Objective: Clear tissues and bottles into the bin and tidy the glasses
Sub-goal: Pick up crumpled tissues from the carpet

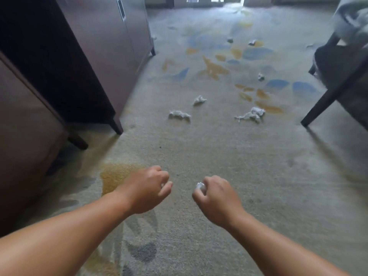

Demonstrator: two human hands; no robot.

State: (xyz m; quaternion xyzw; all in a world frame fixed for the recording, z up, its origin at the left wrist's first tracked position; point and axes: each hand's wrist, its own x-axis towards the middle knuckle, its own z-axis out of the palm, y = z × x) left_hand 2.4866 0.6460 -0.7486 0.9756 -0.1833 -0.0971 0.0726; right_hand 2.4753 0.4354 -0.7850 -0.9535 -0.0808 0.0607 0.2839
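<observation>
Seen from above, looking down a carpet (199, 148) between a dark cabinet (83, 56) on the left and a bed (342, 62) on the right. Low in view, two bare forearms reaching forward. Right hand (217, 198) curled shut, fingers pinching a small white wad of tissue (200, 186). Left hand (148, 189) also closed in a loose fist, with a sliver of white at the fingertips, possibly another tissue, too small to be sure. Ahead on the carpet, well apart from the hands: a crumpled tissue (179, 114), another (199, 100), a torn clump (251, 114), and several smaller scraps (260, 77) farther off. No bin, bottles or glasses in view. Clearing judged barely begun, most litter still down.
</observation>
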